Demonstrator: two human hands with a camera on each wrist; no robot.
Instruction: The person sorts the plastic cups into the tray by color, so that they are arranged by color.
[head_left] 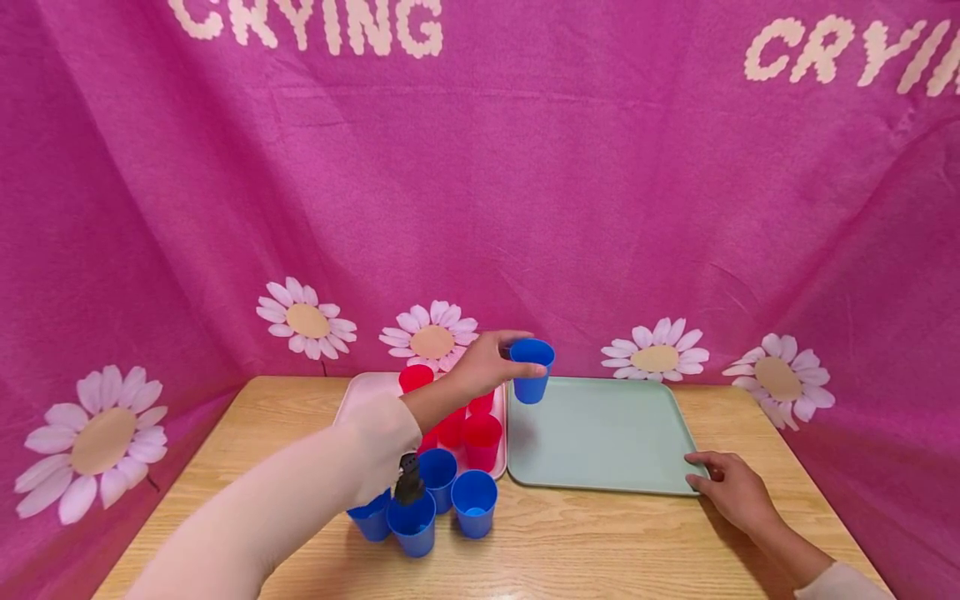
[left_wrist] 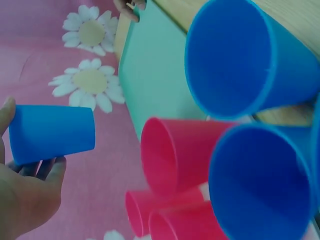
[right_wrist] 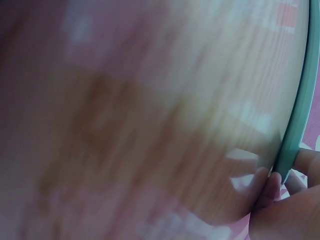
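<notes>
A blue plastic cup (head_left: 531, 379) is gripped upright between the thumb and fingers of my left hand (head_left: 487, 362), raised over the far left corner of the green tray (head_left: 600, 437). The left wrist view shows the same cup (left_wrist: 55, 131) with the left hand (left_wrist: 35, 195) curled round its side. My right hand (head_left: 735, 492) pinches the tray's near right corner. In the right wrist view the thumb and fingers of that hand (right_wrist: 285, 205) close on the tray's green rim (right_wrist: 300, 105).
Several red cups (head_left: 482, 440) stand on a pink tray (head_left: 367, 387), partly hidden behind my left arm. More blue cups (head_left: 475, 504) stand on the wooden table (head_left: 562, 550) in front of it. A pink flowered cloth (head_left: 525, 208) hangs behind the table and along its sides.
</notes>
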